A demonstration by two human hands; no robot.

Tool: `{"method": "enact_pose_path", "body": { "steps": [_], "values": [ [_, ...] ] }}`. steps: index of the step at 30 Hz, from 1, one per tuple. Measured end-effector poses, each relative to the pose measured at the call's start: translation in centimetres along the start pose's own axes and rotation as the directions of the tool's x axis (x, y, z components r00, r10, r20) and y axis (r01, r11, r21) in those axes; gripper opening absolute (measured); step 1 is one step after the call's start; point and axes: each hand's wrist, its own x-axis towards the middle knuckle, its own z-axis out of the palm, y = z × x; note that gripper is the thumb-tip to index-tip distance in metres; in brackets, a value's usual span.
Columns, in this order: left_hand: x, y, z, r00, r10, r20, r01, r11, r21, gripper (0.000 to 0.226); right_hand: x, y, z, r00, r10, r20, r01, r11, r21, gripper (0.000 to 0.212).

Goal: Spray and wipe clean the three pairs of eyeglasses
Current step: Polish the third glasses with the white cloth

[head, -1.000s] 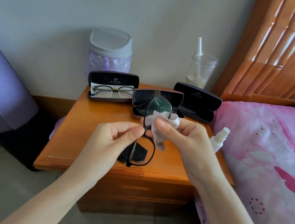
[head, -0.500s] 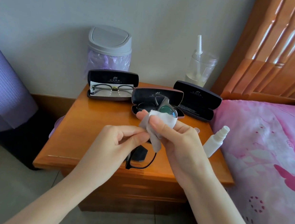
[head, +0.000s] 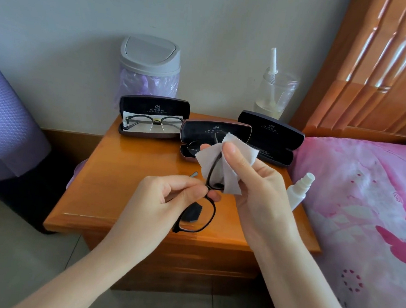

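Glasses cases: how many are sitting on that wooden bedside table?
3 black hard-shell glasses cases, all open: one at back left holding dark-rimmed glasses, one in the middle partly behind the white cloth, one at back right.

On the nightstand (head: 123, 172) 3 cases (head: 154, 106) stand in a row, bin (head: 150, 55) behind, spray bottle (head: 298, 193) at right

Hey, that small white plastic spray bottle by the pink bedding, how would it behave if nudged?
The small white plastic spray bottle is tall and narrow, at the right edge of the orange wooden nightstand, so it probably tips easily. Its round body would likely roll, maybe off it.
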Motion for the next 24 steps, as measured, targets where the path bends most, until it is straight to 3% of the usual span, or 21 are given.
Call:
{"method": "enact_pose_path", "body": {
  "steps": [5, 9, 17, 24],
  "values": [
    [-0.1, 0.4, -0.2, 0.997, -0.012, -0.077, 0.007, 0.998, -0.07, 0.016, -0.8, 0.0, 0.4, 0.99, -0.022, 0.137, 0.034, 0.995, -0.091, 0.026],
    [0.0, 0.7, -0.3, 0.997, -0.01, -0.07, 0.004, 0.996, -0.085, 0.017, -0.7, -0.1, 0.1, 0.986, -0.019, 0.163, 0.051, 0.98, -0.192, 0.018],
    [0.0, 0.5, -0.3, 1.0, -0.01, 0.012, 0.011, 0.999, -0.031, 0.019, 0.1, 0.1, 0.0, 0.996, -0.043, 0.08, 0.048, 0.997, -0.064, 0.039],
    [-0.2, 0.2, 0.2, 0.999, -0.033, -0.036, 0.03, 0.997, -0.068, 0.021, 0.5, -0.1, -0.6, 0.998, -0.065, -0.014, 0.064, 0.997, -0.034, 0.04]
  ]
}}
